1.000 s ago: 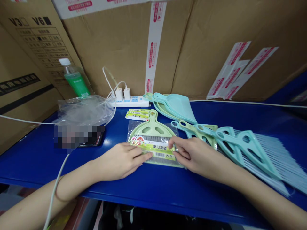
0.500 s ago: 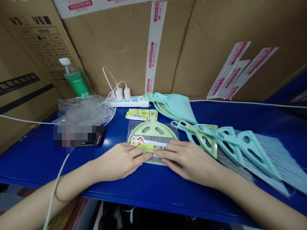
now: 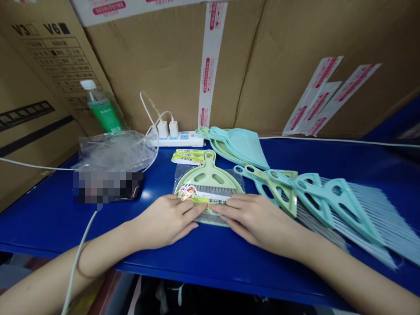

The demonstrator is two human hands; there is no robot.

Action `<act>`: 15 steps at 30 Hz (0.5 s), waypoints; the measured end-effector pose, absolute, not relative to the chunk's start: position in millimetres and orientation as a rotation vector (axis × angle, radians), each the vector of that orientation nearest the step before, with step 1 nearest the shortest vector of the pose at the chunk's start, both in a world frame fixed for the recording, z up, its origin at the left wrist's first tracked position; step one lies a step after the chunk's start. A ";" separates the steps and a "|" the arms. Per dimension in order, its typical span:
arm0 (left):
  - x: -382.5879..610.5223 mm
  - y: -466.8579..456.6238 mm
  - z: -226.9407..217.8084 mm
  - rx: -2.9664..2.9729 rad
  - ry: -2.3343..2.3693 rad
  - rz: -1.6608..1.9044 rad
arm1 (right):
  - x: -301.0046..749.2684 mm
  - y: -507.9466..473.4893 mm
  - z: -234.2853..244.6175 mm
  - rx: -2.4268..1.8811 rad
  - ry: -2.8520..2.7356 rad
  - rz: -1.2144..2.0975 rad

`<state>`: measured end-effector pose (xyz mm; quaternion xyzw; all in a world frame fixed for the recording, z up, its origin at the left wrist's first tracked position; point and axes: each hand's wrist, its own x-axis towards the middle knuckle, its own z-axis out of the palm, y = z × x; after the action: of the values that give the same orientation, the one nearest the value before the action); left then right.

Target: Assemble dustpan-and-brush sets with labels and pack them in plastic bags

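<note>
A light green brush and dustpan set [image 3: 209,177] lies flat in a clear plastic bag [image 3: 238,175] on the blue table, its handle pointing away from me. Across the grey bristles runs a printed paper label [image 3: 217,200]. My left hand [image 3: 169,221] rests on the left part of the label with fingers stretched out. From the other side, my right hand [image 3: 257,221] presses its extended fingers on the label's right end. The two index fingertips almost meet at the middle. Neither hand grasps anything.
Several blue and green brushes [image 3: 354,205] lie overlapping at the right. Behind them are stacked dustpans [image 3: 246,144]. Folded labels [image 3: 187,156], a power strip [image 3: 190,139], plastic bags [image 3: 114,153], a phone [image 3: 133,186] and a green bottle [image 3: 105,113] stand or lie left and back.
My fingertips have shifted slightly on the label, the left index a little left and upward. The brush and dustpan set stays in place.
</note>
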<state>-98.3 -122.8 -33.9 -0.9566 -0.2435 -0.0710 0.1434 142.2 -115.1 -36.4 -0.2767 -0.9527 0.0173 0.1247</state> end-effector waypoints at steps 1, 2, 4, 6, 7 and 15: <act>-98.2 -123.1 -34.0 -2.754 -0.713 -0.210 | 142.2 -115.2 -35.9 -0.809 -2.775 0.054; -98.3 -123.4 -34.0 -2.756 -0.726 -0.215 | 142.2 -115.3 -35.3 -0.811 -2.773 0.060; -99.0 -124.1 -33.5 -2.776 -0.759 -0.221 | 142.6 -115.3 -34.1 -0.814 -2.769 0.073; -100.0 -124.8 -32.5 -2.793 -0.792 -0.233 | 143.4 -115.0 -33.2 -0.820 -2.753 0.090; -100.4 -125.1 -31.8 -2.793 -0.812 -0.237 | 143.9 -114.8 -32.9 -0.825 -2.743 0.097; -103.8 -125.3 -26.4 -2.757 -0.955 -0.297 | 149.7 -111.8 -28.1 -0.897 -2.731 0.143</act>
<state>-103.8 -125.3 -26.4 -0.9349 -0.3239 -0.1008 0.1043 149.7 -111.8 -28.1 -0.3090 -0.9407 0.0494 0.1313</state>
